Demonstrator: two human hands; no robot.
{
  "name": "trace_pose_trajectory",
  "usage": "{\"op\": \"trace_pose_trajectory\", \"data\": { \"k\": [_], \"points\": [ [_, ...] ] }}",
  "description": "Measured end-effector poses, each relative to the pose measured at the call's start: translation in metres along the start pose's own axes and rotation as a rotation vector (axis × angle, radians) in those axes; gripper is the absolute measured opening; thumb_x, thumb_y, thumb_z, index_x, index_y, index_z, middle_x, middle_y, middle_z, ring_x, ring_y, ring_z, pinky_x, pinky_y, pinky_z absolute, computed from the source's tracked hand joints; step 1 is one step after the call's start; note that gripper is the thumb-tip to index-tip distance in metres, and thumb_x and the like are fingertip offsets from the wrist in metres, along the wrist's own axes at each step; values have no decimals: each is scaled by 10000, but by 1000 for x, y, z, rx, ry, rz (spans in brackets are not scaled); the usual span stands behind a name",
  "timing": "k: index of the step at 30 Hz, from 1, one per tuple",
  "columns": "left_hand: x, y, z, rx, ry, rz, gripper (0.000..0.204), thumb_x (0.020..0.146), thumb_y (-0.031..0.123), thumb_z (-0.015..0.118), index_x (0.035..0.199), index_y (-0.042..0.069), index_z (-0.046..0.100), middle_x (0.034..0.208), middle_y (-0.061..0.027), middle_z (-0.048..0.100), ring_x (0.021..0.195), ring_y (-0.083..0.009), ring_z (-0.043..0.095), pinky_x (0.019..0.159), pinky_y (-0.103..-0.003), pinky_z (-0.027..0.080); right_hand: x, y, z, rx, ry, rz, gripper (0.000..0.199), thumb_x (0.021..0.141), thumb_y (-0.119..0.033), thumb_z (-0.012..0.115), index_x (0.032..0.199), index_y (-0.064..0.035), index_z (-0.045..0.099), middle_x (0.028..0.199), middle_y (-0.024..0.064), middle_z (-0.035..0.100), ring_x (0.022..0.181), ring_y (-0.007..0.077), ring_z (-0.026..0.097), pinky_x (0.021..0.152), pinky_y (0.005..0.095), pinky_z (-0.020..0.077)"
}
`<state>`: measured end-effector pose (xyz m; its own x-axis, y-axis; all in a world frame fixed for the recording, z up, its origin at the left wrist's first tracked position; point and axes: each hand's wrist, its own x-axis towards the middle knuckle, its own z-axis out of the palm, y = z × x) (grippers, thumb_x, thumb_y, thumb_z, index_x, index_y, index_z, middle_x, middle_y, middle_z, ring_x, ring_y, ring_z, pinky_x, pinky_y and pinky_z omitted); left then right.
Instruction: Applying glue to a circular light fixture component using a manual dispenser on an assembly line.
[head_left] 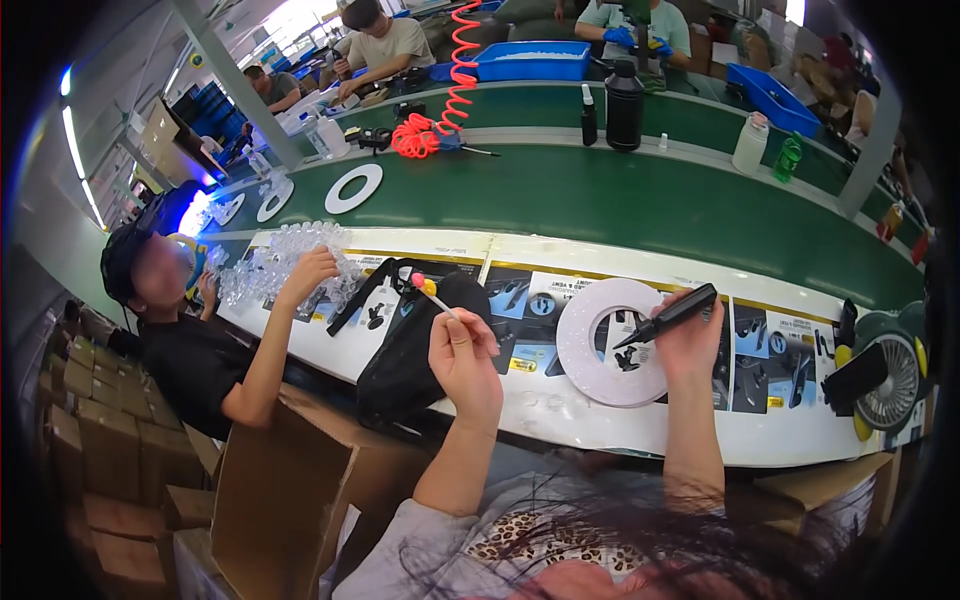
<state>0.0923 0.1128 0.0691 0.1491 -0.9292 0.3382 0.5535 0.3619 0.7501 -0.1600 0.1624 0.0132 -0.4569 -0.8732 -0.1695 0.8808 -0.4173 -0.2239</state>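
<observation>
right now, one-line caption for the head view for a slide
Left hand holds a thin pink-tipped stick, right hand a black pen-like tool over a white ring at a conveyor workbench.

A factory assembly line: a long green conveyor belt (620, 205) crosses the frame's middle, workers sit along both sides, blue parts bins (530, 62) stand at the top, and stacked cardboard cartons (95, 440) fill the lower left.
</observation>
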Motion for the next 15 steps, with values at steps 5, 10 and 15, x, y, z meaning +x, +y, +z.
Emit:
{"op": "trace_pose_trajectory", "data": {
  "k": [5,10,15],
  "points": [
    [-15,1,-1,25,-42,43,255,991,245,453,836,44,476,750,-37,480,566,-92,430,496,-210,361,7,0,-16,-38,-92,1,414,928,-432,442,944,-45,586,874,92,610,838,240,556,799,397,433],
    [-40,7,-5,60,-250,292,230,971,199,482,851,5,510,713,-98,532,531,-148,503,481,-251,394,7,-10,-26,-44,-164,0,414,910,-442,481,974,-47,585,924,69,610,883,217,555,820,403,423],
    [-53,40,-2,80,-555,582,74,867,50,613,850,11,553,692,-92,573,555,-175,547,472,-285,387,3,-6,-15,44,-148,38,384,913,-414,495,968,-46,586,927,66,608,890,210,547,823,371,420]
  ]
}}
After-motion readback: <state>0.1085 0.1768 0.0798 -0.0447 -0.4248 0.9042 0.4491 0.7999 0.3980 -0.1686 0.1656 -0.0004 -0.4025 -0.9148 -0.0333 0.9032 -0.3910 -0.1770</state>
